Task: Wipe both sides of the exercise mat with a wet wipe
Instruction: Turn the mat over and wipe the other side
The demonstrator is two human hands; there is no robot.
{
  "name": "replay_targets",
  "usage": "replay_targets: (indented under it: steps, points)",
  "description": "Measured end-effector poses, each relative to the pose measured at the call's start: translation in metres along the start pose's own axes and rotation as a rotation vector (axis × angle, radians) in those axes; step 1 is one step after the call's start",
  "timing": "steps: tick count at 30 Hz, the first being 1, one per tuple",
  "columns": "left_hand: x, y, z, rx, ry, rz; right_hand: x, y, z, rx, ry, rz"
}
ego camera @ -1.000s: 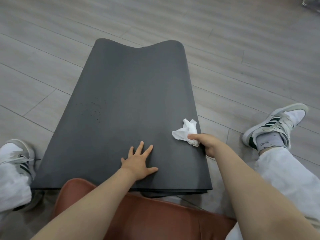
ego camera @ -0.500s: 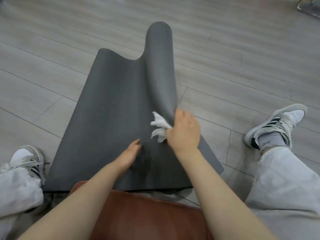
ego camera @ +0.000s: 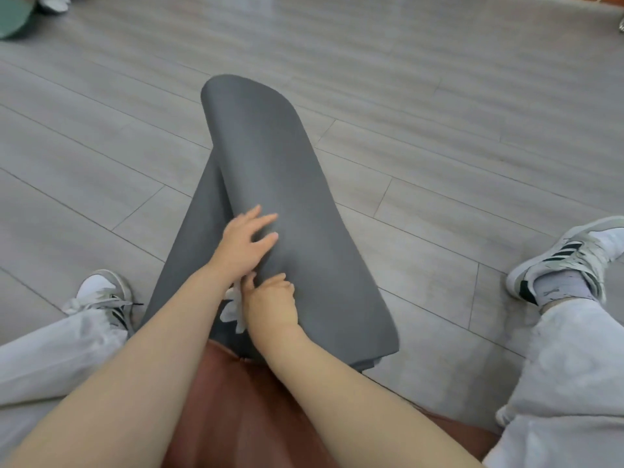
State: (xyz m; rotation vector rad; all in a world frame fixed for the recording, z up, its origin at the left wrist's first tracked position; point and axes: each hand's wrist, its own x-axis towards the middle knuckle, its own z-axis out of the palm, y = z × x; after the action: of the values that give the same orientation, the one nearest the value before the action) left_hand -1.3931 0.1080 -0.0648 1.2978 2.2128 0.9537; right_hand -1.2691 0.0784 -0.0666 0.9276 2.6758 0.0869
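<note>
The dark grey exercise mat lies on the floor between my legs, with its right side lifted and folded over to the left into a long raised roll. My left hand rests on top of that fold, fingers spread on the mat surface. Just below it, my right hand is closed around the fold's near edge. The crumpled white wet wipe is pinched in the same hand and sticks out to the left. The part of the mat under the fold is hidden.
I sit on a brown leather seat with light trousers and grey-white sneakers, one on the left and one on the right. Grey plank floor surrounds the mat. A green object lies at the far left corner.
The mat's right side has been lifted and turned further over to the left. My right hand came nearer with the wipe, and my left hand moved up onto the fold.
</note>
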Motion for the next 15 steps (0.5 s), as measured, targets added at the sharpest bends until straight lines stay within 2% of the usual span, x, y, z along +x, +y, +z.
replay_targets:
  steps: [1,3,6,8,12,15]
  points:
    - [0.000,-0.005,0.003,0.054,-0.114,-0.036,-0.002,0.000,0.000,0.015,-0.055,-0.035]
    - [-0.003,-0.018,0.007,0.098,-0.272,-0.112,-0.006,0.004,0.001,0.047,-0.046,-0.088]
    - [0.000,-0.024,0.006,0.121,-0.332,-0.142,-0.011,0.007,0.012,0.127,0.060,-0.194]
    - [0.005,-0.019,0.004,0.136,-0.369,-0.175,-0.015,0.008,0.012,0.263,0.130,-0.236]
    - [0.005,-0.019,-0.002,0.135,-0.459,-0.225,-0.022,0.031,-0.006,0.926,0.188,0.061]
    - [0.009,-0.024,-0.001,0.142,-0.503,-0.273,-0.024,0.081,-0.004,1.054,0.269,0.278]
